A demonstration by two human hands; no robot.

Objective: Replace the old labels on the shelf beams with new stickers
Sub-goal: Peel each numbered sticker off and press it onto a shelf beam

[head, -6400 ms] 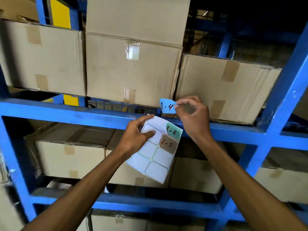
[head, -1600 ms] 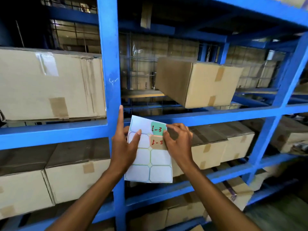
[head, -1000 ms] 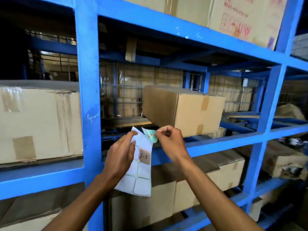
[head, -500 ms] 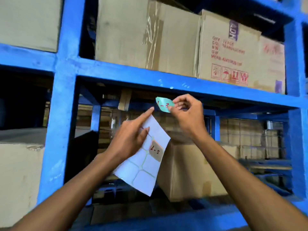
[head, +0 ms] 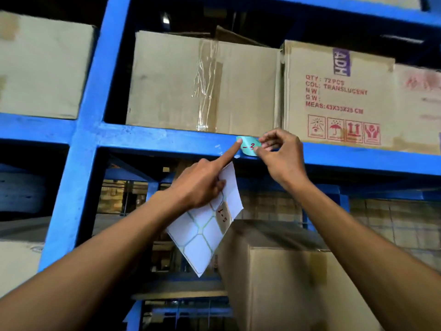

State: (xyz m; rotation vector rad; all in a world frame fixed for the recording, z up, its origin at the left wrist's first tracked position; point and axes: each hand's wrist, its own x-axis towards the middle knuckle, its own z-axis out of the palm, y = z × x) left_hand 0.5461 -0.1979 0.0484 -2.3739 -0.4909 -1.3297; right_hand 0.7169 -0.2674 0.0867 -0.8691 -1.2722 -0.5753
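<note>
My right hand (head: 282,155) has its grip pinched shut on the right edge of the teal sticker (head: 249,146), which lies flat against the front face of the blue shelf beam (head: 155,139), long axis along the beam, directly left of my fingertips. My left hand (head: 202,185) clamps the sticker sheet (head: 205,232) under curled fingers, index finger out and touching the sticker's left edge. Judgement: both hands are at the sticker, so the pressing-down runs left to right, from the index toward the pinch.
</note>
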